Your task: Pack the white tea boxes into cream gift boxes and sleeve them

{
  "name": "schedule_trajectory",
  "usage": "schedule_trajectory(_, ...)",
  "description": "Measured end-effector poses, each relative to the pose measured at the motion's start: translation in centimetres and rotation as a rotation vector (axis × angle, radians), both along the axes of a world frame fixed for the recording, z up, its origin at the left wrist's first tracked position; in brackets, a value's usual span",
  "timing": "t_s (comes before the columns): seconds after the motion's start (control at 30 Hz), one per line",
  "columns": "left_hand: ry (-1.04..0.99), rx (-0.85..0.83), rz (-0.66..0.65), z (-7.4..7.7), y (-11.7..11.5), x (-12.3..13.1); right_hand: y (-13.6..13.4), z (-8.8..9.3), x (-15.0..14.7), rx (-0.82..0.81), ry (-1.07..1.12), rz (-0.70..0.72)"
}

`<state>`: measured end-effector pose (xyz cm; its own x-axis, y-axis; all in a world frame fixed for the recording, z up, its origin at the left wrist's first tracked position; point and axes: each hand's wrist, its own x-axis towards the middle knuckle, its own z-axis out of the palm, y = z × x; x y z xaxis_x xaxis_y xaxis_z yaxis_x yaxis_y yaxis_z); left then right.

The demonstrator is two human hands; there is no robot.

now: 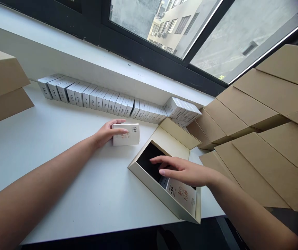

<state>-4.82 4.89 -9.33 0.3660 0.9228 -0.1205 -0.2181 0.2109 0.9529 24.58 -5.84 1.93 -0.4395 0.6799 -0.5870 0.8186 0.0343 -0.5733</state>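
My left hand [110, 133] grips a small white printed box [133, 136], its thumb lying across the top face. A second white edge shows behind that box, so it may be more than one. My right hand [182, 170] is over a cream lidded gift box [149, 189], fingers apart and with nothing held. The gift box's lid [180, 134] stands open toward the window. Inside it, on a dark lining, lies a white printed box [181, 196] at the near end. Part of the interior is hidden under my right hand.
A long row of small white boxes [103, 99] runs along the wall below the window, ending in a stacked block [181, 109]. Brown cartons [253, 114] pile up at the right. Another brown carton [1, 81] is at the left on the white table [91, 198].
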Motion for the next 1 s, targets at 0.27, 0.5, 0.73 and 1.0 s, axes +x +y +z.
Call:
schedule_trajectory(0.27, 0.105, -0.031, -0.156, 0.5, -0.4, 0.6, 2.3, 0.4, -2.9, 0.91, -0.017, 0.128)
schedule_trajectory(0.5, -0.126, -0.022, -0.08, 0.7, 0.0, -0.1, 5.7, -1.8, -10.6, 1.075, -0.309, 0.451)
schedule_trajectory(0.73, -0.319, 0.02, -0.198, 1.1, 0.3, -0.3, 8.1, -2.9, -13.6, 1.029, -0.382, 0.375)
schedule_trajectory(1.0, -0.326, -0.027, -0.124, -0.4, 1.0, -0.5, 6.0, 1.4, -9.2, 0.844, -0.199, 0.096)
